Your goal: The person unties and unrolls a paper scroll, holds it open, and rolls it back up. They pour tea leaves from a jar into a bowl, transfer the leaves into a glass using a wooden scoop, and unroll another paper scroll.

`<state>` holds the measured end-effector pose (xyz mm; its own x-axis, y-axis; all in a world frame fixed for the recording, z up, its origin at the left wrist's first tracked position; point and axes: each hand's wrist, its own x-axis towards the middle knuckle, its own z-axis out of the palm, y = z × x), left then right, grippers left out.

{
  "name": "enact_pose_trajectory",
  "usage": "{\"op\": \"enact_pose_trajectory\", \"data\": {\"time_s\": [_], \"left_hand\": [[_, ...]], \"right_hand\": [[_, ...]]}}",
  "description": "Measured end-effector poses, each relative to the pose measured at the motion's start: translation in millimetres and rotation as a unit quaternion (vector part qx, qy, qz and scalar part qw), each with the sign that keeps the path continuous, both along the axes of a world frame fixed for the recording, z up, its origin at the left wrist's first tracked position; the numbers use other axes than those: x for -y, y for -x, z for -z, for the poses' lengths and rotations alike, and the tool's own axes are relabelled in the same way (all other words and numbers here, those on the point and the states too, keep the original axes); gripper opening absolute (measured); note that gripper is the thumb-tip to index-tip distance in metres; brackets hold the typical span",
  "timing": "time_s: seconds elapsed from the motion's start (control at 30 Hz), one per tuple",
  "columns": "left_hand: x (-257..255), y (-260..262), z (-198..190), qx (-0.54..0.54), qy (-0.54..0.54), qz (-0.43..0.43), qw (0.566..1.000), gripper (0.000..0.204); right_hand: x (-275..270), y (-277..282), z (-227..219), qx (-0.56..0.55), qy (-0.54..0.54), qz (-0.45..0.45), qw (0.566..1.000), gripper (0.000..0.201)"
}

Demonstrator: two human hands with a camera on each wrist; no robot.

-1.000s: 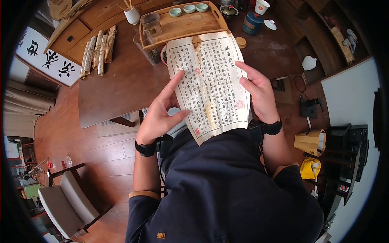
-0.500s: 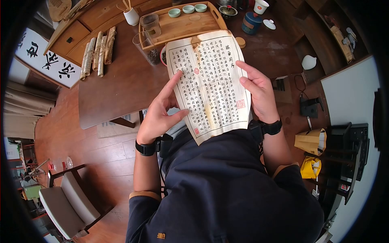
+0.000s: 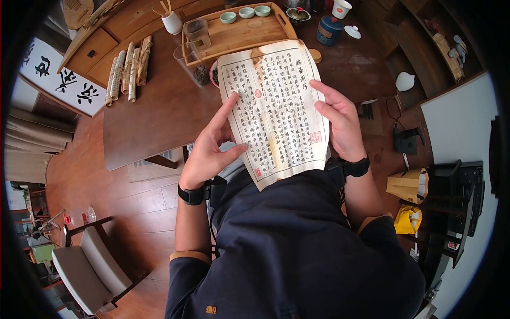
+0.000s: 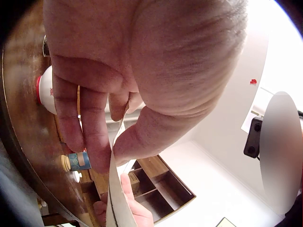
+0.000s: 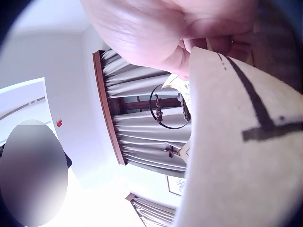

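Observation:
A sheet of aged paper (image 3: 281, 117) with columns of handwritten characters and red seals is held up in the head view, tilted above the lap. The left hand (image 3: 210, 146) pinches its left edge, thumb in front and other fingers partly behind. On the opposite edge the right hand (image 3: 340, 122) grips the sheet, its thumb on the front. In the left wrist view the paper (image 4: 118, 203) is seen edge-on between thumb and fingers of the left hand (image 4: 142, 61). The right wrist view shows the paper (image 5: 246, 156) beneath the right hand (image 5: 175, 28).
A wooden tray (image 3: 255, 33) with small green cups stands at the back of the table (image 3: 143, 125). Glass pitchers (image 3: 192, 64) are beside it. Rolled papers (image 3: 127, 69) lie at the left, a blue canister (image 3: 329, 31) at the right. A chair (image 3: 90, 266) stands lower left.

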<state>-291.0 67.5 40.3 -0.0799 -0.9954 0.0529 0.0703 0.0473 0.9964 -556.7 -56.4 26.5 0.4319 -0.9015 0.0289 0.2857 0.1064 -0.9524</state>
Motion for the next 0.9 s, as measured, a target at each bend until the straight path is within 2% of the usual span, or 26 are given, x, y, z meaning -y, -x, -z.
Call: {"op": "enact_pose_trajectory", "data": {"time_s": [0.9], "left_hand": [[-1.4, -1.3, 1.3, -0.003, -0.004, 0.007, 1.000, 0.097]], "right_hand": [[-0.4, 0.8, 0.8, 0.017, -0.016, -0.008, 1.000, 0.041]]}}
